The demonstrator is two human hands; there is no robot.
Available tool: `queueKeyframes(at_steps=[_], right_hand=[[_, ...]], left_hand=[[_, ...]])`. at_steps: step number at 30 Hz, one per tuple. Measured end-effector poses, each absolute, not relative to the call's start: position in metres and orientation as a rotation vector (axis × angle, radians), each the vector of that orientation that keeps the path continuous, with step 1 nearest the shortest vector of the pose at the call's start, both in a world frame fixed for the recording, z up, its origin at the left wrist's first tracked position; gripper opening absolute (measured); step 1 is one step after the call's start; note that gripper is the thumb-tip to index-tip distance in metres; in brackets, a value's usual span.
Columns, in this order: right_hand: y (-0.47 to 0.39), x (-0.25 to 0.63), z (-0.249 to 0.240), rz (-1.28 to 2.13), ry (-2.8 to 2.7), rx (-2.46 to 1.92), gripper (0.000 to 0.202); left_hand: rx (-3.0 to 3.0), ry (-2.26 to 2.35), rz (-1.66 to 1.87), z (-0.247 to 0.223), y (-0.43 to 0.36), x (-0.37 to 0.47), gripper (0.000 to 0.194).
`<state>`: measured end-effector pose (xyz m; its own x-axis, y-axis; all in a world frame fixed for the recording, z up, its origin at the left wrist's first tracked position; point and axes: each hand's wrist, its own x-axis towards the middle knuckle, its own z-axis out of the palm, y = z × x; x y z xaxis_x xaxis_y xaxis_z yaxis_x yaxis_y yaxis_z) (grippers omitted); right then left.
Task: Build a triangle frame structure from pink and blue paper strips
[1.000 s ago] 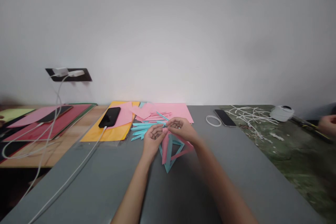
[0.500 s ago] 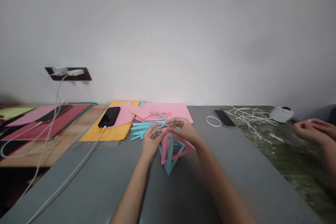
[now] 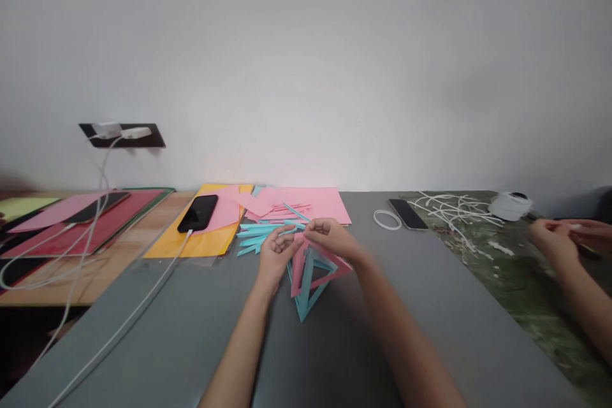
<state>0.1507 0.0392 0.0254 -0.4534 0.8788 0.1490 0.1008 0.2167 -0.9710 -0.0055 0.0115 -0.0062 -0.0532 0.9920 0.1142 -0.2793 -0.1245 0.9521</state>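
Between my hands is a paper shape (image 3: pixel 306 287) made of pink and blue folded strips joined into open triangles. My left hand (image 3: pixel 278 254) pinches its pink top from the left. From the right, my right hand (image 3: pixel 332 237) closes its fingertips on the same upper part, close to the left fingertips. The lower blue corner points toward me. Just behind my hands lie loose blue paper strips (image 3: pixel 252 237) and thin pink strips (image 3: pixel 289 210) on pink paper sheets (image 3: pixel 329 201). My fingers hide the exact spot they grip.
A black phone (image 3: pixel 198 213) charges on a yellow folder (image 3: pixel 167 245), its white cable (image 3: pixel 129 315) crossing the grey table. To the right are another phone (image 3: pixel 408 214), a white ring (image 3: pixel 387 220) and a heap of white cords (image 3: pixel 456 213). A co-worker's hands (image 3: pixel 567 242) hold something small and white.
The paper shape has tilted and shifted slightly left, while my hands keep their pinch at its top. The co-worker's hands at the right have come a little further into view.
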Motion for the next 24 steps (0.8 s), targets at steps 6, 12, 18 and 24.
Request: queueKeyframes(at_steps=[6,12,18,24], right_hand=[[0.0376,0.1492,0.0298,1.105,-1.821,-0.978,0.021],[0.0394,0.1526,0.0296,1.068,-1.857,-0.924,0.021],[0.0421,0.1529,0.0269,1.094,-1.728,-0.888,0.022],[0.0386,0.1519,0.0295,1.129,-1.741,-0.882,0.024]], left_hand=[[1.016,0.996,1.485,-0.007,0.0117,-0.005,0.046],[1.01,0.977,1.452,-0.0053,0.0103,-0.0048,0.049],[0.947,0.931,1.388,-0.0116,0.0136,-0.0033,0.037],[1.005,0.968,1.406,-0.0097,0.0124,-0.002,0.025]])
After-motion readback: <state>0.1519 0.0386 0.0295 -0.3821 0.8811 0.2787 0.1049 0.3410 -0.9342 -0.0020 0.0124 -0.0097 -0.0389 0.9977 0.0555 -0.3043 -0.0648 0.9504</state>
